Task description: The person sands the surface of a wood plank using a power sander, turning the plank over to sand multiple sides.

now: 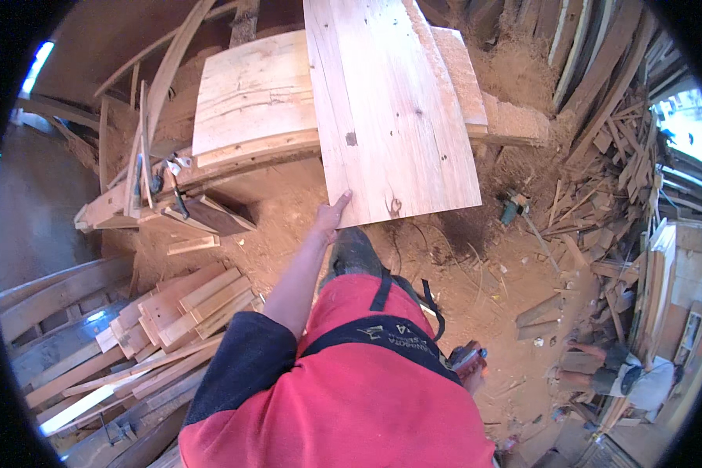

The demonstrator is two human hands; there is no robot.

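Note:
My left hand (pixel 333 214) grips the near left corner of a wide wooden panel (pixel 394 117), thumb on top and fingers under the edge. The panel is pale, with a few dark knots and cracks, and its far part lies over the workbench. Low at my right side, partly hidden by my red shirt, my right hand (pixel 473 378) is closed around a red and dark object (pixel 466 359) that looks like a power tool; its exact kind does not show. Beneath the held panel, another pale panel (pixel 253 90) rests on the workbench (pixel 265 152).
Hand tools (pixel 178 191) lie at the bench's left end. Stacked boards (pixel 187 312) fill the lower left. A green power tool (pixel 510 212) sits on the sawdust-covered floor (pixel 476 288). Scrap wood (pixel 612 187) is heaped at right. Another person (pixel 639 382) bends over at lower right.

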